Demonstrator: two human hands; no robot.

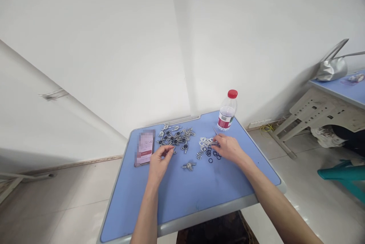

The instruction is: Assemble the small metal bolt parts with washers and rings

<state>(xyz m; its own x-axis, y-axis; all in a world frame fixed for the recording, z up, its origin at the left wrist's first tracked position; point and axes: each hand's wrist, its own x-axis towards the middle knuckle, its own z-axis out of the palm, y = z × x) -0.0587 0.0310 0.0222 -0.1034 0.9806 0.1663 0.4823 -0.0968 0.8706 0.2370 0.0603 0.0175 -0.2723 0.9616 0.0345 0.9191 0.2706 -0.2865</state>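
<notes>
My left hand (161,159) pinches a small metal part (173,149) at the near left edge of a pile of metal fittings with black round pieces (178,137). My right hand (226,147) is closed on slim metal tweezers (216,131), over flat metal plates (204,142). Black rubber rings (210,160) lie just below that hand, partly under its fingers. Small shiny nuts or beads (199,155) are grouped left of the rings. A separate metal fitting (189,166) lies between my hands, nearer to me.
A phone (144,148) lies at the left of the blue table (194,202). A red-capped bottle (227,110) stands at its back right. The white wall rises behind. Another table (353,90) with a silver bag (332,69) is at the right, above a teal stool (343,173).
</notes>
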